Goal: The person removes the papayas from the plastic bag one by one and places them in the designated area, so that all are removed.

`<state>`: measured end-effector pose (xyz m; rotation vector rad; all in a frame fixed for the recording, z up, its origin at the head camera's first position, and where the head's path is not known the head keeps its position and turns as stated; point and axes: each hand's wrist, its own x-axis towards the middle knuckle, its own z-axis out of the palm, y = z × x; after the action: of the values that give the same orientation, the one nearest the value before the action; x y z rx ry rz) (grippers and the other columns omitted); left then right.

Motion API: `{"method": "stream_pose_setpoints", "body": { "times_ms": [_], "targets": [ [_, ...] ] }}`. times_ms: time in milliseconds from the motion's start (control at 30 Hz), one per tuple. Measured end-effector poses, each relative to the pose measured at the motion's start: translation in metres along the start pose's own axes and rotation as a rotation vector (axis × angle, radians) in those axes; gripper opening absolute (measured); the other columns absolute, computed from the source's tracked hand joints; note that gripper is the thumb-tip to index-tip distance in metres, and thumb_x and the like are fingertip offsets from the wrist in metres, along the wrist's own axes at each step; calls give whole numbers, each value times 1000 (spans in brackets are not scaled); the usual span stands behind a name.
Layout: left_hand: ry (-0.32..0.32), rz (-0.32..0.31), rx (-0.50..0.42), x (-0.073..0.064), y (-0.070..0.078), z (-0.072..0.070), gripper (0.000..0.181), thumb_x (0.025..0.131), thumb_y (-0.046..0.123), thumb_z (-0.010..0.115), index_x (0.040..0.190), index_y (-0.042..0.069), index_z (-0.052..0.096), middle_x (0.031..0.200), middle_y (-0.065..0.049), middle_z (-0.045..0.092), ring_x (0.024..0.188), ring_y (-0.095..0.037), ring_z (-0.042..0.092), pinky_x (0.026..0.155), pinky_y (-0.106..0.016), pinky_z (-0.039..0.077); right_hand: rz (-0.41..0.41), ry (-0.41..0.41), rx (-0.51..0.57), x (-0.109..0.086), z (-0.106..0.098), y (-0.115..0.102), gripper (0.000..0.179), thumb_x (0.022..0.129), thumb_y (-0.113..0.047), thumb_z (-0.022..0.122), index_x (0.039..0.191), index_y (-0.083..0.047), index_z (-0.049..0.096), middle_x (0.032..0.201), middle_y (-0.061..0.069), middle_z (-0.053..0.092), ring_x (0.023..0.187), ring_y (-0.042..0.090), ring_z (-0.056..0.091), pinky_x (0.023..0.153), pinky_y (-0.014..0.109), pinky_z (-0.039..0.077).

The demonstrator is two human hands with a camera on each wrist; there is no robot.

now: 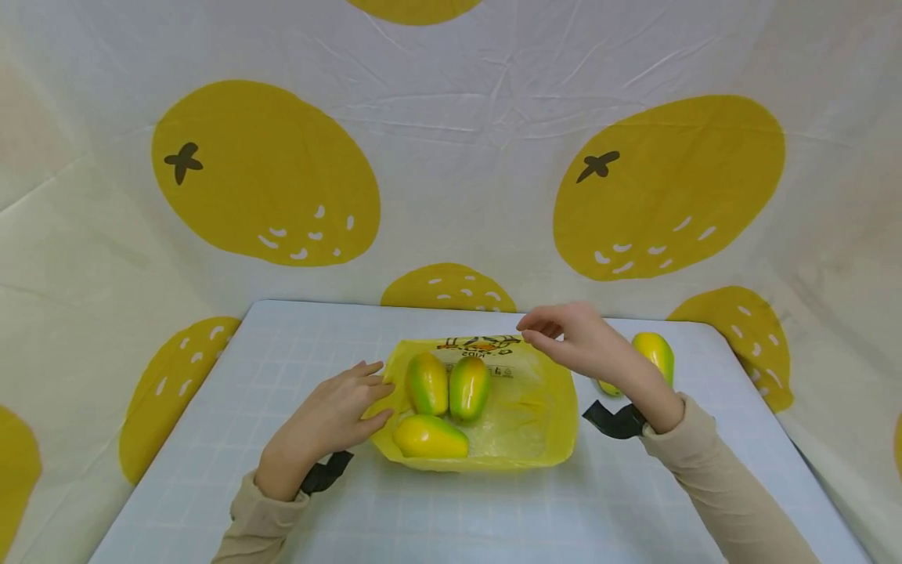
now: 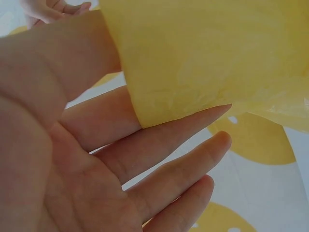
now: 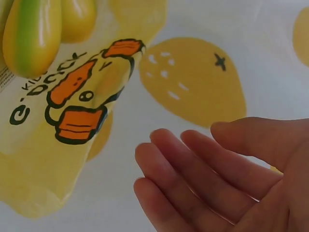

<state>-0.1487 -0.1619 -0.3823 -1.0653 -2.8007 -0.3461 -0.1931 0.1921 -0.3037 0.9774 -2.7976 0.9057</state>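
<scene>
A yellow plastic bag (image 1: 521,427) with a duck print lies spread on the table, its mouth facing up. Inside its left half sit three glossy yellow-green papayas: one at the back left (image 1: 427,384), one beside it (image 1: 470,389), one lying sideways in front (image 1: 431,437). My left hand (image 1: 345,407) is at the bag's left rim, fingers extended; the left wrist view shows the bag's edge overlapping the thumb and forefinger. My right hand (image 1: 574,337) hovers by the back right corner, fingers loosely bent and holding nothing; in the right wrist view it is apart from the bag (image 3: 72,164).
Another papaya (image 1: 655,356) lies to the right of the bag, partly behind my right forearm, with more yellow-green fruit showing below the wrist. The pale checked table (image 1: 310,337) meets a fruit-printed curtain (image 1: 465,196) at its back edge.
</scene>
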Motion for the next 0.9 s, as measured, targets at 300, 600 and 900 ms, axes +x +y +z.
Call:
{"method": "stream_pose_setpoints", "body": {
  "times_ms": [300,600,900],
  "targets": [
    [4,-3,-4,0,0,0,31,86,18,77,111,-1,73,111,-16,71,123,-39,56,108,-53,40,-91,-122,-52,25,15,-15,13,92,-5,66,100,-4,77,89,1,74,74,10,67,70,29,57],
    [11,-1,0,-1,1,0,31,86,17,77,110,-1,73,111,-16,71,123,-39,57,108,-53,41,-116,-259,-136,44,41,-24,9,91,-6,67,89,-7,76,78,-1,69,63,7,56,66,25,53],
    [-4,13,2,-1,1,-2,31,87,16,76,111,-1,73,113,-16,71,123,-39,56,107,-54,41,7,-402,-197,53,80,-20,18,93,-13,68,103,2,70,86,9,67,62,13,48,64,29,47]
  ]
}}
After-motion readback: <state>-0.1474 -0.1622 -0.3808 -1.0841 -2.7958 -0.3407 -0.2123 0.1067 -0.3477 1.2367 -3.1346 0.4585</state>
